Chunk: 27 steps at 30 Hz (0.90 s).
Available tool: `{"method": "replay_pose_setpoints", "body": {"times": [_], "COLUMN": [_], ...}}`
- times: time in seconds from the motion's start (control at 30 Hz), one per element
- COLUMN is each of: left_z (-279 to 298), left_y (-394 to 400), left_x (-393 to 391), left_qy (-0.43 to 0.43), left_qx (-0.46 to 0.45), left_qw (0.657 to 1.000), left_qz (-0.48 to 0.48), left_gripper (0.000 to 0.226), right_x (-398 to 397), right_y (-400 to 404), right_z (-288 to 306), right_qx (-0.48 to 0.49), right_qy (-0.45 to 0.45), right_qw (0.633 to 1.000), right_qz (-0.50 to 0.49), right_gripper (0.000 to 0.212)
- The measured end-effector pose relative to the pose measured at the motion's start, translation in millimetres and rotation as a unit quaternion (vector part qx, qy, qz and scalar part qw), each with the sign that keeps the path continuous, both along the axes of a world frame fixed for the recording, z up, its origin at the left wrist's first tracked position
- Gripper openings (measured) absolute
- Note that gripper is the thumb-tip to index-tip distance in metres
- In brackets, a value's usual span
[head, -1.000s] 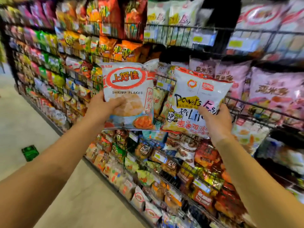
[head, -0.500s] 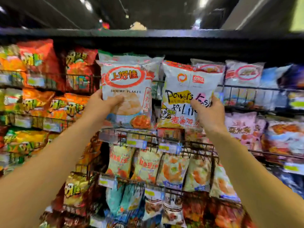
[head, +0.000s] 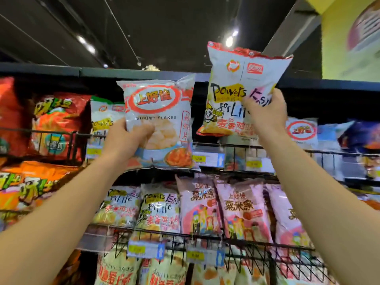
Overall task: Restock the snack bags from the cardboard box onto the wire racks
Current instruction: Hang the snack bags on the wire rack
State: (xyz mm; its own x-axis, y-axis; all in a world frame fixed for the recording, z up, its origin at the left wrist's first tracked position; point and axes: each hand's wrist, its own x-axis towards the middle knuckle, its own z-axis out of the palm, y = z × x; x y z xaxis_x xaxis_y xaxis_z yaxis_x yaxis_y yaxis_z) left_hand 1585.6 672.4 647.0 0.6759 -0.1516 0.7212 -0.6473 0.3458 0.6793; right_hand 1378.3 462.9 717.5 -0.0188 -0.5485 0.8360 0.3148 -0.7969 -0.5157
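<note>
- The left hand (head: 125,140) is raised in front of the racks, thumb curled across the front of the shrimp flakes bag (head: 159,122) and fingers behind it, gripping it low on its left side.
- That bag is white with a red oval holding red Chinese characters; "SHRIMP FLAKES" is printed under the oval, and a bowl of orange flakes is pictured at the bottom. It hangs upright in front of the top wire rack (head: 207,145).
- The right hand (head: 265,112) reaches higher and to the right, gripping the Powers bag (head: 240,89) by its lower right part, thumb on the front.
- This bag is white with a red top edge and reads "Powers", "Easy" and "for Life" in black hand-lettering over yellow, a small panda face and red Chinese characters below. Its top stands above the dark shelf header.
- Below the hands, on the second wire rack (head: 205,236), stand matching "Powers Easy for Life" bags (head: 159,210), with pink bags (head: 244,210) bearing dark Chinese characters to their right.
- Price tags (head: 207,159) clipped to the top rack show blurred yellow labels and a blue arrow; one seems to read "3.50".
- Far left on the top rack, red and orange bags (head: 57,124) carry yellow Chinese lettering.
- Far right, a white bag with the same red oval logo (head: 301,130) sits on the top rack.
</note>
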Motion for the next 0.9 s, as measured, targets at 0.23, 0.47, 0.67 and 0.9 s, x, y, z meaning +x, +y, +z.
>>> {"method": "replay_pose_setpoints", "body": {"times": [0.23,0.47,0.67,0.9], "left_z": [-4,-1,4,1], "left_y": [-11,-22,-27,-29], "left_x": [15,12,9,11], "left_qy": [0.014,-0.005,-0.019,-0.021], "left_qx": [-0.046,-0.057,-0.047,-0.049], "left_qw": [0.999,0.998,0.999,0.998], "left_qz": [-0.012,-0.013,0.001,-0.017], "left_gripper": [0.067,0.022,0.02,0.02], "right_x": [34,50,50,45], "right_y": [-17,-16,-17,-12], "right_z": [-3,-24,-14,-14], "right_qx": [0.01,0.011,-0.004,0.018], "right_qy": [0.065,0.171,0.37,0.251], "right_qw": [0.998,0.985,0.929,0.967], "right_qz": [-0.005,0.022,-0.006,-0.047], "right_gripper": [0.051,0.046,0.049,0.104]}}
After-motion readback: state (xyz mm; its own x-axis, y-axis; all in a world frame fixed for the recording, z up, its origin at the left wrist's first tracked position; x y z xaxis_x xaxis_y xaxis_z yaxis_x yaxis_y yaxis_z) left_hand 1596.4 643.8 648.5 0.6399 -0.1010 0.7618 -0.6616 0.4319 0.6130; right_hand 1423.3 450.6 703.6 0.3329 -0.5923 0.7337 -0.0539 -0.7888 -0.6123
